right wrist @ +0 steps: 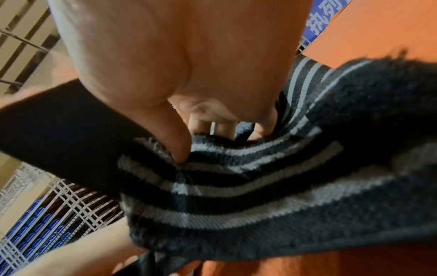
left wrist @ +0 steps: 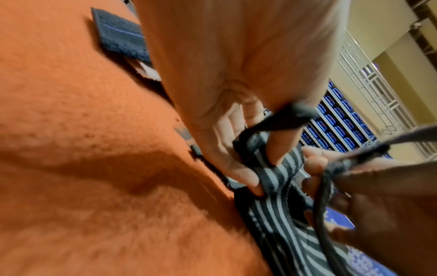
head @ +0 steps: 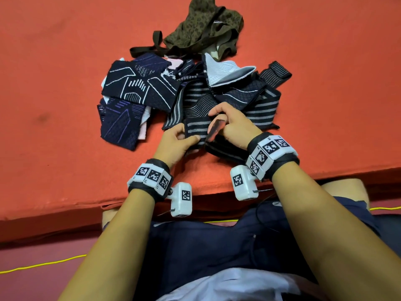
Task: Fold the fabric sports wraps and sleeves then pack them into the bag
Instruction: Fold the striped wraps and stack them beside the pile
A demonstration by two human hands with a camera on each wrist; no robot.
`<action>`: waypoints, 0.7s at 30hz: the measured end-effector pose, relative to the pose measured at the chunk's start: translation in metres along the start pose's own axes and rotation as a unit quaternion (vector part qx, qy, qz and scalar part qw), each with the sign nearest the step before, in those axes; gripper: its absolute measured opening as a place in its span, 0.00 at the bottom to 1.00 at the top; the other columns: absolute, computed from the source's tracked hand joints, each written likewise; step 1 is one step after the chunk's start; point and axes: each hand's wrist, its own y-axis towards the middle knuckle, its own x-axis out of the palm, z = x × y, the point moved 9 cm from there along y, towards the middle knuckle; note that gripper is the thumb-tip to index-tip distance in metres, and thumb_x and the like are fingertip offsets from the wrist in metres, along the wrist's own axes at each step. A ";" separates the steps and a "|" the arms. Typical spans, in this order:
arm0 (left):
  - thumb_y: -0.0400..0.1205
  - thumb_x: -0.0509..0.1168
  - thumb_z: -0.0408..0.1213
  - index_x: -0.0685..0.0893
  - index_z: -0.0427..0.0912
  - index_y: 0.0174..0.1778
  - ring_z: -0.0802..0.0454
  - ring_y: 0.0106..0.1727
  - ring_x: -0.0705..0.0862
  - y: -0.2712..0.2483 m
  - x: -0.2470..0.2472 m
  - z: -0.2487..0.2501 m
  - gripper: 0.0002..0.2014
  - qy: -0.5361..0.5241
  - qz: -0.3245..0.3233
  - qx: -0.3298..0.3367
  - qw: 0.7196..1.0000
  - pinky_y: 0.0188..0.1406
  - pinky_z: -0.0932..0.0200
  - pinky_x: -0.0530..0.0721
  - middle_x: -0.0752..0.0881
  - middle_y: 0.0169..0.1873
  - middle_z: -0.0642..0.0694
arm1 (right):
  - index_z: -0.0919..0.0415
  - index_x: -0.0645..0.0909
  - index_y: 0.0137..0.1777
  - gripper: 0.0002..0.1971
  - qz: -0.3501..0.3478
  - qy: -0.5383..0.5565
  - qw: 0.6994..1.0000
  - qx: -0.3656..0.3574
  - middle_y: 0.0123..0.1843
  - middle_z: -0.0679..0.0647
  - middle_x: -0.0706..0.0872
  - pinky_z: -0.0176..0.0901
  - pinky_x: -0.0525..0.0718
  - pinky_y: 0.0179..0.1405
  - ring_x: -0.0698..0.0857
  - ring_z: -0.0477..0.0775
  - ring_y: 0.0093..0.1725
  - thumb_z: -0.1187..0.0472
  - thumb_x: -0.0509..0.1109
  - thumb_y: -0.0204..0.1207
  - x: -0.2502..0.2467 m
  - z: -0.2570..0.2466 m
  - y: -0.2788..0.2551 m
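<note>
- Both forearms reach forward from the person's lap, each with a marker-covered wrist band and a small white camera block hanging under it.
- Left hand (head: 173,141) has its thumb and curled fingers pinching the near end of a black wrap with grey stripes (head: 196,129), at the front of the orange mat (head: 54,83).
- Right hand (head: 231,124) grips the same striped wrap from the other side, fingers curled over it and a dark end tab (head: 213,130) sticking up beside the thumb (the wrist view shows that thumb pressed into the striped knit).
- From the left wrist camera, the wrap (left wrist: 272,179) runs between the two hands, with a dark strap looped round the left fingers (left wrist: 238,173).
- Beyond the hands lies a loose pile: navy sleeves with white line patterns (head: 138,85), one with purple lines (head: 120,124), more grey-striped wraps (head: 258,109) and a pale grey piece (head: 225,72).
- At the far side of the pile, touching it, sits the olive patterned bag (head: 204,27), slumped, with dark straps (head: 149,48) trailing to its left.
</note>
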 end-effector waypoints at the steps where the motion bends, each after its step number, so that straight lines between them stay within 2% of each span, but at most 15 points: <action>1: 0.80 0.70 0.24 0.86 0.38 0.54 0.54 0.40 0.89 0.000 0.000 0.000 0.09 0.004 0.002 0.001 1.000 0.38 0.59 0.89 0.91 0.43 0.46 | 0.53 0.76 0.59 0.22 0.003 0.000 1.000 -0.003 0.47 0.67 0.90 0.53 0.86 0.48 0.88 0.68 0.47 0.78 0.60 0.72 0.000 -0.001 0.000; 3: 0.80 0.71 0.24 0.86 0.43 0.53 0.60 0.38 0.87 -0.001 0.004 0.004 0.11 0.028 -0.003 0.020 0.999 0.30 0.66 0.85 0.91 0.40 0.52 | 0.50 0.76 0.58 0.22 0.004 0.000 1.000 -0.012 0.46 0.65 0.91 0.57 0.86 0.51 0.88 0.70 0.48 0.76 0.61 0.71 0.000 -0.002 0.001; 4: 0.80 0.71 0.24 0.87 0.43 0.53 0.61 0.38 0.87 -0.001 0.005 0.006 0.11 0.039 -0.004 0.027 0.999 0.30 0.67 0.84 0.91 0.40 0.52 | 0.49 0.77 0.59 0.22 0.006 -0.005 1.000 -0.018 0.43 0.62 0.91 0.56 0.87 0.50 0.88 0.66 0.45 0.74 0.62 0.70 0.000 -0.003 0.002; 6: 0.79 0.72 0.23 0.88 0.38 0.55 0.61 0.40 0.87 0.000 0.006 0.009 0.11 0.046 -0.004 0.032 0.998 0.35 0.67 0.85 0.92 0.42 0.50 | 0.52 0.78 0.63 0.21 0.006 -0.030 0.999 -0.019 0.38 0.50 0.87 0.46 0.83 0.45 0.85 0.50 0.37 0.72 0.65 0.73 0.000 -0.002 0.003; 8: 0.75 0.73 0.19 0.86 0.34 0.60 0.61 0.46 0.88 0.001 0.006 0.015 0.18 0.055 0.002 0.050 0.997 0.46 0.66 0.85 0.91 0.47 0.47 | 0.54 0.77 0.69 0.22 0.003 -0.063 0.998 -0.017 0.38 0.42 0.84 0.38 0.76 0.46 0.80 0.40 0.36 0.71 0.68 0.76 0.000 0.000 0.004; 11: 0.72 0.74 0.15 0.80 0.36 0.64 0.62 0.52 0.86 -0.002 0.007 0.027 0.25 0.044 0.004 0.092 0.995 0.57 0.64 0.83 0.89 0.55 0.46 | 0.54 0.74 0.75 0.26 -0.003 -0.097 0.995 -0.017 0.49 0.46 0.86 0.38 0.76 0.56 0.83 0.47 0.49 0.67 0.70 0.78 0.001 0.000 0.006; 13: 0.72 0.73 0.15 0.79 0.42 0.61 0.60 0.50 0.85 -0.003 0.007 0.028 0.26 0.048 0.001 0.108 0.993 0.57 0.59 0.83 0.87 0.52 0.47 | 0.53 0.74 0.76 0.26 -0.003 -0.112 0.993 -0.022 0.55 0.50 0.88 0.40 0.76 0.63 0.83 0.49 0.56 0.65 0.71 0.78 0.001 -0.003 0.007; 15: 0.74 0.71 0.15 0.80 0.48 0.59 0.60 0.51 0.85 -0.004 0.006 0.030 0.26 0.060 0.007 0.119 0.991 0.60 0.58 0.82 0.87 0.50 0.51 | 0.53 0.75 0.75 0.26 -0.001 -0.119 0.993 -0.029 0.56 0.50 0.88 0.39 0.76 0.64 0.84 0.50 0.59 0.64 0.73 0.78 -0.001 -0.007 0.008; 17: 0.77 0.71 0.20 0.83 0.51 0.56 0.59 0.54 0.86 -0.003 0.001 0.028 0.21 0.088 0.024 0.120 0.989 0.63 0.55 0.83 0.89 0.51 0.55 | 0.52 0.76 0.74 0.25 0.003 -0.109 0.993 -0.033 0.51 0.45 0.89 0.34 0.77 0.59 0.85 0.49 0.57 0.64 0.74 0.78 -0.004 -0.010 0.008; 19: 0.80 0.70 0.25 0.84 0.52 0.49 0.58 0.50 0.86 -0.002 0.000 0.027 0.14 0.119 0.029 0.119 0.985 0.58 0.53 0.84 0.89 0.47 0.54 | 0.51 0.77 0.72 0.24 0.008 -0.112 0.993 -0.036 0.48 0.42 0.90 0.39 0.77 0.63 0.86 0.50 0.57 0.63 0.75 0.77 -0.006 -0.013 0.010; 21: 0.80 0.69 0.26 0.85 0.51 0.45 0.59 0.46 0.85 0.001 -0.001 0.024 0.12 0.135 0.036 0.111 0.984 0.53 0.56 0.83 0.89 0.43 0.52 | 0.49 0.79 0.71 0.23 0.013 -0.127 0.991 -0.039 0.51 0.45 0.91 0.45 0.77 0.68 0.85 0.52 0.59 0.61 0.76 0.76 -0.008 -0.015 0.011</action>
